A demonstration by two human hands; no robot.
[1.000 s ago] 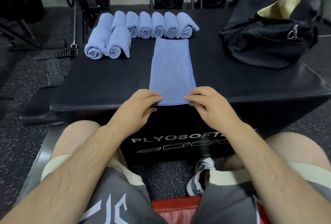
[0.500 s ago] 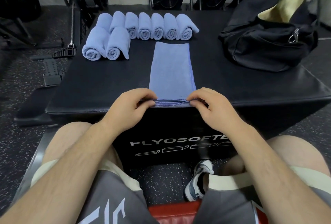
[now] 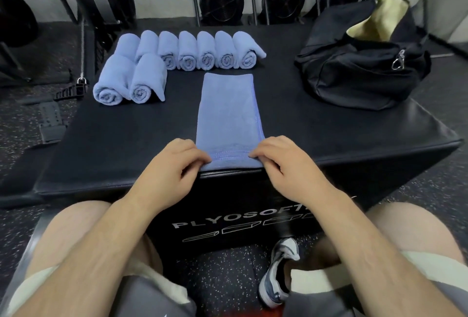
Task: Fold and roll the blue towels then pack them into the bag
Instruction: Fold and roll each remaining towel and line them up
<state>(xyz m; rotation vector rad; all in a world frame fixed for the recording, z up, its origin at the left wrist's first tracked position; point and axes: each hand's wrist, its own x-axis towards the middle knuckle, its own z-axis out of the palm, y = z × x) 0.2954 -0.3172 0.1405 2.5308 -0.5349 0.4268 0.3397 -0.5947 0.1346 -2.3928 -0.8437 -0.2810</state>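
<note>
A folded blue towel (image 3: 229, 111) is laid lengthwise on the black plyo box (image 3: 121, 144), its near end at the box's front edge. This near end is turned over into the first fold of a roll and is pinched at its left corner by the curled fingers of the left hand (image 3: 174, 164) and at its right corner by those of the right hand (image 3: 283, 162). Nine rolled towels (image 3: 188, 50) are set in two rows at the far left. The black bag (image 3: 362, 71) is placed open at the far right.

A black padded plyo box (image 3: 152, 139) stands on speckled rubber flooring (image 3: 22, 124), round fans (image 3: 220, 0) behind.
</note>
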